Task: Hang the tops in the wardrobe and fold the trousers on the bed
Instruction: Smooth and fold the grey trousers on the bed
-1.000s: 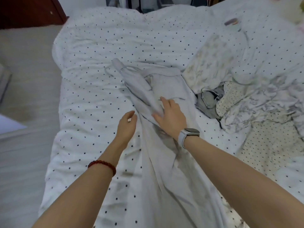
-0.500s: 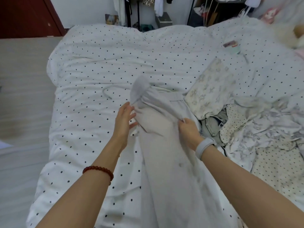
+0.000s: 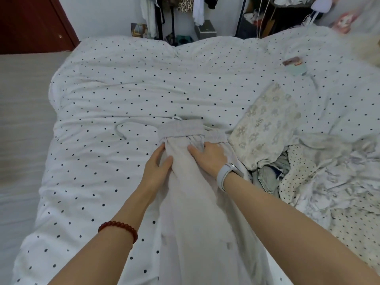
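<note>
Mid-bed (image 3: 127, 83), toward its near edge, grey trousers (image 3: 197, 202) lie lengthwise w/ waistband far. Left hand (image 3: 157, 171) pinches fabric edge; right hand (image 3: 209, 155) presses flat, prob. squaring legs for folding.

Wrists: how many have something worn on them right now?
2. A red bead bracelet sits on the left wrist, lower left; a pale watch sits on the right wrist, beside the grey trousers.
</note>
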Tool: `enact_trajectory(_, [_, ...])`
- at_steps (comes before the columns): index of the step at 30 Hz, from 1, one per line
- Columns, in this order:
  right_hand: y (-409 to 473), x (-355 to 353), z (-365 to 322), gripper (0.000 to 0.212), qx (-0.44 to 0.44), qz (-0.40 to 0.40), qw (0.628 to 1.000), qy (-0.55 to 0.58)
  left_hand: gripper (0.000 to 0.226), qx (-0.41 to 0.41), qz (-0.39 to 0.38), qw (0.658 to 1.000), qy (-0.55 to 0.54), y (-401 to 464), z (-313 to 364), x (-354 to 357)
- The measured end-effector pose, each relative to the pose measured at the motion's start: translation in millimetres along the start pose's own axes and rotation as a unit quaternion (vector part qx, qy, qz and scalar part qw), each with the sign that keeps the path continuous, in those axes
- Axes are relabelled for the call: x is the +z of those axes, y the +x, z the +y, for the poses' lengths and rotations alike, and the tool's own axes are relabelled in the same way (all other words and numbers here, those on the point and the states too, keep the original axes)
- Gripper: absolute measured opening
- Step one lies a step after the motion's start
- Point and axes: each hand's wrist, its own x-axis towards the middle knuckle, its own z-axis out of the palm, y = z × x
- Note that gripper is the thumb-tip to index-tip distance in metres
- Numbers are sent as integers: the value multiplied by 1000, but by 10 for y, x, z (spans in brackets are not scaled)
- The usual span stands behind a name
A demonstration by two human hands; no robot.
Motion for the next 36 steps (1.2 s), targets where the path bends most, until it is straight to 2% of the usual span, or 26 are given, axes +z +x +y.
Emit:
enact_trajectory(2, [54, -23, -9, 25, 8, 40, 998, 46, 45, 33, 15, 999, 15, 24, 0, 32])
enact_trajectory(5, [42, -293, 0, 20, -46, 158, 978, 126, 39, 75, 49, 995, 38, 73, 22, 98])
enact_trajectory(7, [45, -494, 92, 17, -71, 225, 963, 134, 38, 118, 65, 988, 72, 86, 15, 166])
enact_trajectory(8, [92, -546, 194, 15, -65, 227, 964, 125, 40, 135, 68, 983, 105, 91, -1, 215])
enact_trajectory(10, [221, -557, 447, 15, -12, 172, 981, 90, 50, 145, 51, 962, 224, 94, -70, 340])
enact_trajectory(13, [323, -429, 764, 23, 63, 93, 993, 32, 64, 99, 3, 896, 432, 91, -243, 485])
enact_trajectory(15, [301, -345, 836, 23, 62, 104, 992, -17, 66, 73, -12, 864, 499, 120, -333, 513])
enact_trajectory(18, [188, -282, 854, 34, 3, 206, 975, -87, 62, 105, 14, 869, 484, 152, -329, 486])
enact_trajectory(20, [40, -286, 848, 38, -119, 285, 948, -79, 56, 187, 64, 865, 461, 93, -294, 463])
enact_trajectory(21, [-57, -290, 845, 40, -193, 284, 937, -69, 55, 229, 76, 853, 464, 35, -290, 459])
enact_trajectory(23, [-255, -254, 881, 44, -312, 213, 922, -80, 55, 287, 53, 816, 499, -96, -369, 482])
enact_trajectory(25, [-341, -168, 1007, 47, -365, 127, 907, -169, 59, 266, -7, 794, 546, -190, -514, 465])
enact_trajectory(26, [-319, -122, 1083, 50, -355, 87, 904, -223, 62, 228, -29, 792, 566, -176, -582, 438])
enact_trajectory(28, [-206, -63, 1218, 60, -276, 15, 917, -288, 64, 153, -45, 791, 590, -72, -730, 410])
enact_trajectory(30, [-38, -39, 1273, 63, -208, -30, 929, -306, 63, 118, -48, 785, 606, 52, -770, 450])
enact_trajectory(33, [94, -92, 1201, 57, -187, -90, 936, -283, 64, 107, -75, 792, 596, 156, -631, 500])
enact_trajectory(34, [107, -142, 1162, 52, -189, -93, 945, -249, 65, 112, -80, 803, 579, 166, -578, 487])
enact_trajectory(35, [124, -198, 1124, 48, -200, -55, 958, -196, 64, 134, -73, 824, 545, 181, -528, 471])
enact_trajectory(36, [164, -254, 1081, 42, -214, 13, 969, -122, 59, 165, -45, 862, 476, 193, -449, 458])
